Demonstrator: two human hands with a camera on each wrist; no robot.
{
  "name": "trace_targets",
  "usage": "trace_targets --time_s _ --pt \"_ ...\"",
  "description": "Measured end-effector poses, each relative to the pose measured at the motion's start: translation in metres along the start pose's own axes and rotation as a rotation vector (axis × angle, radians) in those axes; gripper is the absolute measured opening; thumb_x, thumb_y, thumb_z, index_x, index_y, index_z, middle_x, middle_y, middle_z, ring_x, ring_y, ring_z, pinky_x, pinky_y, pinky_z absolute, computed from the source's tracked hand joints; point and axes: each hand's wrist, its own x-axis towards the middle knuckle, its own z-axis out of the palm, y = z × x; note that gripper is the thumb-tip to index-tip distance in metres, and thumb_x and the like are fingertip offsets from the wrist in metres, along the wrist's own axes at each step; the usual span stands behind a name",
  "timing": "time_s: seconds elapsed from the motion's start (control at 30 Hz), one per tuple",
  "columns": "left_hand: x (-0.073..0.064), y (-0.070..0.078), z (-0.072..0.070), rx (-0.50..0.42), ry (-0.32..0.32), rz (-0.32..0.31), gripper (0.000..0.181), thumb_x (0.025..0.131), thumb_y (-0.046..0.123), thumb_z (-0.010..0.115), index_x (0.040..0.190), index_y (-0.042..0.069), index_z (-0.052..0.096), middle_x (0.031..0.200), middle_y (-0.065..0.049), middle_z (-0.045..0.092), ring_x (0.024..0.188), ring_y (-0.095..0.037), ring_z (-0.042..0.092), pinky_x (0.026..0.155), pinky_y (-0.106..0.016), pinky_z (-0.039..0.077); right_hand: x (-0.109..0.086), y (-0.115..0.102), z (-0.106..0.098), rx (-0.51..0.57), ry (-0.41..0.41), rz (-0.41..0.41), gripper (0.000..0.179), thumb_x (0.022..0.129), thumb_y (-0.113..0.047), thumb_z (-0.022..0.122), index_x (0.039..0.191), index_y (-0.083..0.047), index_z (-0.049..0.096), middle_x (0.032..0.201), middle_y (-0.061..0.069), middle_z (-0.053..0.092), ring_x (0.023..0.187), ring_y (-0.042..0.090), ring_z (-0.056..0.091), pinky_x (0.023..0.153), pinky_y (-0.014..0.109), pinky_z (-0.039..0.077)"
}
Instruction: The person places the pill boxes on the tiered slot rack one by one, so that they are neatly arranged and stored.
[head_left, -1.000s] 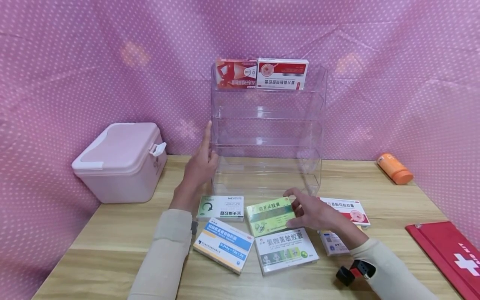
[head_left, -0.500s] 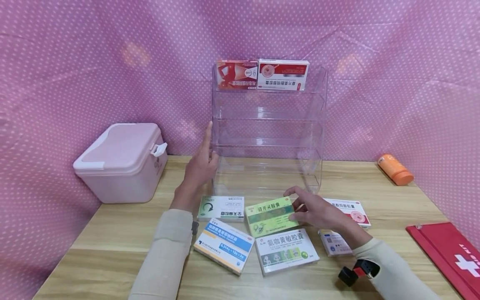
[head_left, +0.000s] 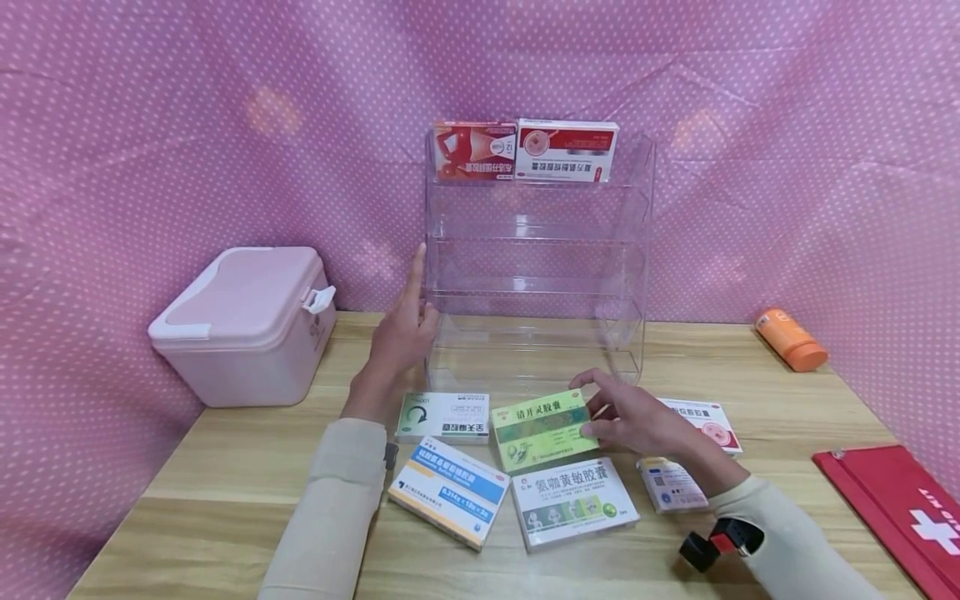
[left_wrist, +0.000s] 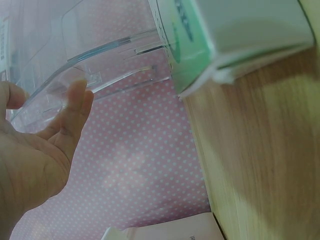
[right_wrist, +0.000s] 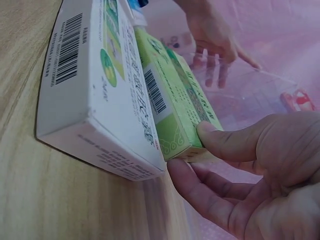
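My right hand [head_left: 637, 422] pinches the right end of a green medicine box [head_left: 540, 433], thumb on its face and fingers at the far edge and underneath. In the right wrist view the green box [right_wrist: 172, 90] tilts slightly, its near end close beside a white medicine box [right_wrist: 110, 95]. My left hand [head_left: 403, 332] rests along the left side of a clear tiered rack [head_left: 536, 292], index finger pointing up its edge. The left wrist view shows these fingers extended against the clear plastic. Two red-and-white medicine boxes [head_left: 566, 150] stand on the rack's top tier.
Several other medicine boxes lie on the wooden table, including a blue-and-orange one [head_left: 450, 492] and a green-and-white one [head_left: 442, 417]. A pink lidded case [head_left: 240, 325] sits left. On the right are an orange bottle [head_left: 790, 337] and a red pouch [head_left: 892, 508].
The right end of the green box has risen a little in my right hand, its thumb shifting slightly. My left hand stays at the rack's side.
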Motion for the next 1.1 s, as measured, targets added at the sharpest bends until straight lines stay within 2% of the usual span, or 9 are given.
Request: trace_targets --time_s 0.2,0.4,0.63,0.9,1.1 --pt "0.0 -0.001 -0.001 -0.001 0.008 0.006 0.088 0.103 0.022 0.044 0.172 0.044 -0.005 0.171 -0.012 0.042 0.073 -0.027 0.047 0.066 -0.043 0.044 -0.001 -0.003 -0.002 0.01 0.016 -0.012 0.051 0.101 -0.002 0.068 0.146 0.0 0.044 0.117 0.028 0.071 0.103 0.027 0.072 0.083 0.036 0.065" --pt "0.0 -0.001 -0.001 0.002 0.007 0.0 0.088 0.103 0.021 0.043 0.173 0.043 -0.005 0.173 -0.011 0.04 0.072 -0.027 0.046 0.065 -0.043 0.044 -0.003 -0.007 -0.004 -0.045 0.058 -0.008 0.052 0.101 -0.004 0.069 0.148 -0.004 0.045 0.117 0.024 0.072 0.105 0.026 0.072 0.084 0.034 0.062" --pt "0.0 0.0 -0.001 -0.005 0.004 0.002 0.089 0.103 0.021 0.044 0.172 0.047 -0.006 0.174 -0.01 0.038 0.071 -0.025 0.045 0.064 -0.042 0.043 -0.003 -0.009 -0.006 -0.066 0.108 -0.016 0.054 0.1 -0.003 0.07 0.149 -0.001 0.046 0.114 0.022 0.072 0.103 0.025 0.07 0.083 0.028 0.059" --pt "0.0 -0.001 0.0 -0.008 -0.001 -0.001 0.089 0.104 0.022 0.044 0.171 0.048 -0.008 0.179 -0.008 0.03 0.073 -0.027 0.048 0.064 -0.042 0.045 -0.005 -0.013 -0.009 -0.048 0.164 0.02 0.056 0.1 -0.002 0.069 0.151 -0.004 0.045 0.118 0.023 0.069 0.102 0.027 0.07 0.082 0.038 0.064" --pt "0.001 -0.002 0.0 -0.004 0.001 0.004 0.089 0.103 0.021 0.045 0.173 0.044 -0.005 0.178 -0.009 0.03 0.072 -0.027 0.047 0.064 -0.041 0.044 -0.005 -0.015 -0.011 -0.041 0.194 -0.007 0.058 0.101 -0.001 0.068 0.152 0.0 0.042 0.124 0.028 0.065 0.107 0.031 0.071 0.081 0.04 0.065"
